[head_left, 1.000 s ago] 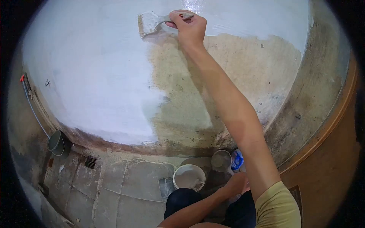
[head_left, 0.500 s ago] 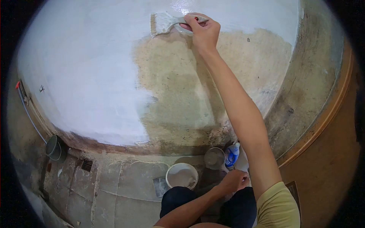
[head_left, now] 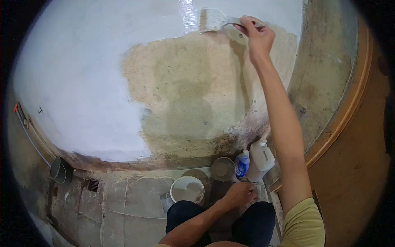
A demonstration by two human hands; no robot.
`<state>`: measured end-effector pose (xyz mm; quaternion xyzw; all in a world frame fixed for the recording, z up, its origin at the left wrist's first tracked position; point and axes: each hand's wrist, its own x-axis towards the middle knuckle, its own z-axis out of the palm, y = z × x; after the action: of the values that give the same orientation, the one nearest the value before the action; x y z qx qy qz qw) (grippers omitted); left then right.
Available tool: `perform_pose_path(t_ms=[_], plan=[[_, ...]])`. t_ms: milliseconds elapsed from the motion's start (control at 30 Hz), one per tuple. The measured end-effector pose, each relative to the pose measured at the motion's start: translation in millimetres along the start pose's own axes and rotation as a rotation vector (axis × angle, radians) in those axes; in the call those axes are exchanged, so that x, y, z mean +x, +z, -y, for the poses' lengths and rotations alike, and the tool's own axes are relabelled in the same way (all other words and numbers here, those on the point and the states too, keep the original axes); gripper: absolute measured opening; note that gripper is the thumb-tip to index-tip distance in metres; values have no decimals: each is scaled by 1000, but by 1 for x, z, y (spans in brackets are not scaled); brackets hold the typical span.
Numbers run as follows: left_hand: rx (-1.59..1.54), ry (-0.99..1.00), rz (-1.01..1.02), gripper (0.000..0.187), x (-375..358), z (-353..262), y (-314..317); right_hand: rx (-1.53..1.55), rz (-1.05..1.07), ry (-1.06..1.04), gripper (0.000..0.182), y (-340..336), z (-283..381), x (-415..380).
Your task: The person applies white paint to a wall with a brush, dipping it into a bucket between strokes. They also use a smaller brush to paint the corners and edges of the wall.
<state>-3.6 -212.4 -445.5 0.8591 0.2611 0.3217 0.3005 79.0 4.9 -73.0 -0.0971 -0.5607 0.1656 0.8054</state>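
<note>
1. since a second ago your right hand (head_left: 258, 36) has carried the brush (head_left: 214, 19) rightward along the upper edge of the bare patch (head_left: 193, 90); the view has swung with it, so the buckets sit further left and lower in frame.
2. right hand: fingers closed around the brush handle; the bristle end points left and lies against the wall (head_left: 74, 82), on the wet white coat just above the bare patch.
3. handle mostly hidden inside your grip; only a short stretch shows between fist and bristles.
4. left hand (head_left: 240, 193): down by your knee, fingers curled; cannot tell whether it grips anything, since the palm side is turned away.
5. on the floor: white bucket (head_left: 187, 189) with grey mix, a smaller pot (head_left: 223, 168) behind it, a blue-labelled bottle (head_left: 242, 163) and a white jug (head_left: 261, 158) just beside it; the jug's lower part is cut off by your arm.
6. grey pail (head_left: 57, 169) at far left, partly lost in the dark lens edge.
</note>
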Motion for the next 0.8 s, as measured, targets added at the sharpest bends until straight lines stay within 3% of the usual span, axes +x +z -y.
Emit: perform_pose_path(t_ms=[367, 500, 633, 800], plan=[[3, -70, -3, 24, -2, 1, -14, -187, -168, -85, 28, -144, 41, 43], [38, -115, 32, 23, -2, 1, -12, -275, -224, -85, 21, -177, 57, 50], [-2, -81, 2, 22, -3, -5, -13, -295, -286, -168, 20, -187, 75, 45], [18, -63, 1, 22, -5, 4, -10, -209, -304, -186, 19, -144, 73, 27]])
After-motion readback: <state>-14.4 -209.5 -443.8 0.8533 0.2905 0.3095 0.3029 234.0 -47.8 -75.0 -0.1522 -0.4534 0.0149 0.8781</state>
